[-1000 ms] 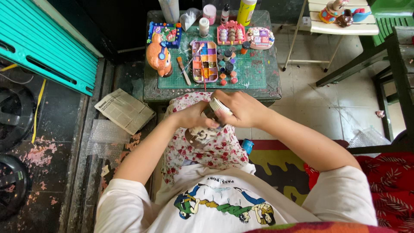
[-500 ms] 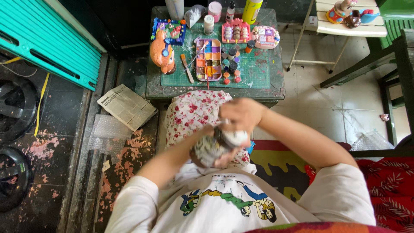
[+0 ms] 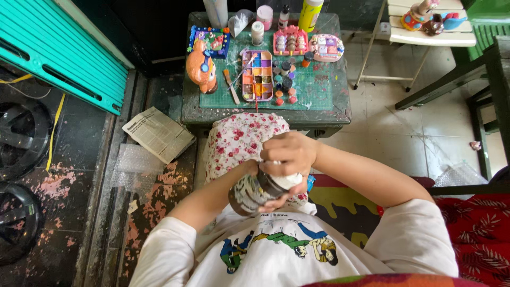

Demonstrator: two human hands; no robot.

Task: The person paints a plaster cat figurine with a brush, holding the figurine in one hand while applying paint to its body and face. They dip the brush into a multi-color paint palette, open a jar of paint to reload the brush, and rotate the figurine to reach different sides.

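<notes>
Hands together at the lap, both clamped on one small jar [image 3: 255, 192] held on its side just above the floral-print fabric [image 3: 239, 141] over the knees

Right hand [image 3: 289, 155] wraps over the white lid end [image 3: 287, 182], fingers curled down around it. Left hand [image 3: 249, 175] is mostly hidden under the jar body, supporting from below; can't see its fingers clearly

Step in hand, by my read: working the lid, a twist grip with the body braced in the other palm. Can't tell if it's loosening or tightening, and the seam between lid and body is hidden by the right hand

Low table [image 3: 340, 106] ahead with green mat [image 3: 319, 90], paint palette [image 3: 257, 74] with a brush [image 3: 245, 65] across it, small paint pots [image 3: 284, 85], orange figurine [image 3: 201, 69], painted pieces [image 3: 291, 41] at the back. Folded newspaper [image 3: 158, 133] on the floor to the left

Next move calls for: firm counter-grip on the body, torque on the lid, jar tipped back upright before the lid comes free, since contents could spill on the fabric while it's sideways
</notes>
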